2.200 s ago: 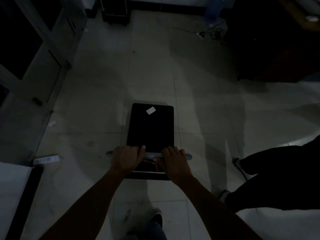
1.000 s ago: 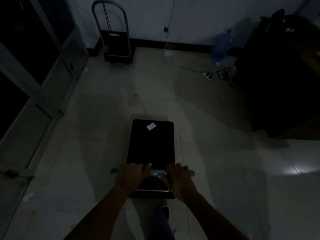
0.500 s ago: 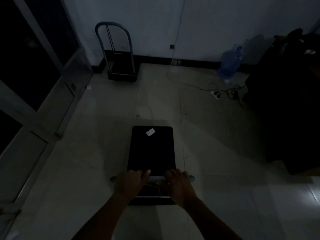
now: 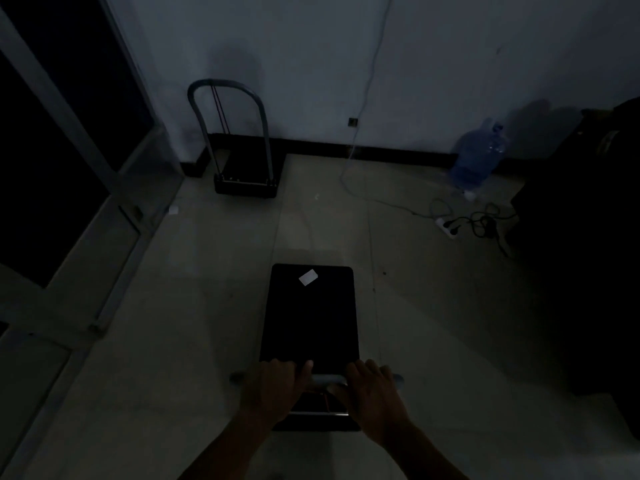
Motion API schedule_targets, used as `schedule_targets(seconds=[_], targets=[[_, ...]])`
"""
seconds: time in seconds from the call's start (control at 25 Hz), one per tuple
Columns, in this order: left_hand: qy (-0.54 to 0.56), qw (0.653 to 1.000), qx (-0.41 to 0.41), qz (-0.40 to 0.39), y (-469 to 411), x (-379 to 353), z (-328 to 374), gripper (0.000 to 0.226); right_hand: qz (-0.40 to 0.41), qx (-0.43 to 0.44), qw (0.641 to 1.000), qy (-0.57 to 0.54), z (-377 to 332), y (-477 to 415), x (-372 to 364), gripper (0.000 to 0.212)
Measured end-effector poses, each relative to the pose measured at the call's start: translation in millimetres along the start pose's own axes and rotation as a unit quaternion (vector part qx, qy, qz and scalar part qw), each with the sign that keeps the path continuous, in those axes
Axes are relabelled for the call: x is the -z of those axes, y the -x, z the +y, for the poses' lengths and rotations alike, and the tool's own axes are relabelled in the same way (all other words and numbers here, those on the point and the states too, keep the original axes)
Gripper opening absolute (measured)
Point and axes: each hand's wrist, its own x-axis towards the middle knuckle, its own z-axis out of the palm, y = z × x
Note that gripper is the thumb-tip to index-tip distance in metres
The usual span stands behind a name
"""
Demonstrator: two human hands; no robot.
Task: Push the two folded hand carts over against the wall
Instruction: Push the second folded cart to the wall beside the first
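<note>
In a dim room a black hand cart (image 4: 310,317) with a small white label on its deck stands on the tiled floor in front of me. Its grey handle bar (image 4: 327,378) runs crosswise at the near end. My left hand (image 4: 273,388) and my right hand (image 4: 372,389) both grip that bar, side by side. A second hand cart (image 4: 246,181) with an upright grey loop handle stands at the far left, against the white wall (image 4: 311,64).
A glass door frame (image 4: 114,188) lines the left side. A blue water bottle (image 4: 476,157) leans at the wall, far right. A power strip with tangled cables (image 4: 460,225) lies on the floor right of centre. Dark furniture (image 4: 588,237) fills the right.
The cart and I have moved forward toward the far wall; the second cart, the wall and the bottle have come closer and fuller into view. Both hands kept their hold on the handle.
</note>
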Motion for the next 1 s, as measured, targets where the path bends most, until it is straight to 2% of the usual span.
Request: schedule_targets(seconds=[0.04,0.08,0.12,0.16,0.24,0.44,0.56,0.64,0.76,0.84,0.88,0.92,0.96,1.0], targets=[[0.004,1.0,0.0,-0.025,-21.5,5.7,-10.8,0.059,0.004,0.002,1.0,0.005,6.2,-20.9,-0.3,0.034],[-0.026,0.999,-0.018,-0.037,-39.2,4.6,-22.3,0.031,0.009,0.004,1.0,0.015,12.9,-42.2,-0.3,0.034],[-0.035,0.999,-0.019,-0.031,-58.6,6.8,-31.8,0.028,0.015,0.003,1.0,0.018,18.7,-62.2,0.5,0.035],[-0.007,0.999,-0.029,-0.01,-75.9,-0.3,-42.3,0.043,0.02,0.001,1.0,0.013,24.0,-80.8,1.2,0.036],[0.034,0.999,-0.024,-0.003,-107.8,-4.9,-65.2,0.029,0.02,0.001,1.0,0.014,37.3,-118.6,-1.4,0.038],[-0.021,0.999,-0.035,0.028,-199.8,-39.8,-119.0,0.059,0.012,0.003,1.0,0.007,74.3,-222.6,-4.5,0.036],[0.003,0.999,0.003,0.04,-249.5,-43.3,-142.5,0.041,0.008,0.002,1.0,-0.002,92.2,-276.7,-4.5,0.04],[-0.018,0.999,-0.018,0.025,-283.9,-52.8,-161.8,0.037,0.003,-0.002,1.0,-0.005,107.6,-316.4,-4.7,0.039],[-0.019,0.999,-0.007,0.036,-331.7,-73.2,-187.9,0.034,-0.004,0.008,1.0,0.001,131.5,-371.4,-5.0,0.04],[0.015,1.0,-0.003,0.022,-362.5,-73.0,-202.0,0.033,-0.001,0.008,1.0,0.001,141.1,-403.6,-5.0,0.042],[0.022,1.0,0.01,0.002,-377.4,-69.8,-210.7,0.02,0.003,0.013,1.0,0.004,144.3,-418.8,-7.0,0.043],[0.025,1.0,0.018,-0.006,-389.3,-69.6,-219.4,0.02,0.008,0.017,1.0,0.008,147.4,-434.1,-9.3,0.045],[0.027,1.0,0.013,-0.006,-400.1,-74.8,-229.1,0.039,0.013,0.017,1.0,0.009,150.2,-449.5,-10.6,0.045],[0.027,0.999,0.01,-0.04,-412.4,-80.2,-242.1,0.051,0.011,0.013,1.0,0.006,151.4,-465.2,-11.5,0.045]])
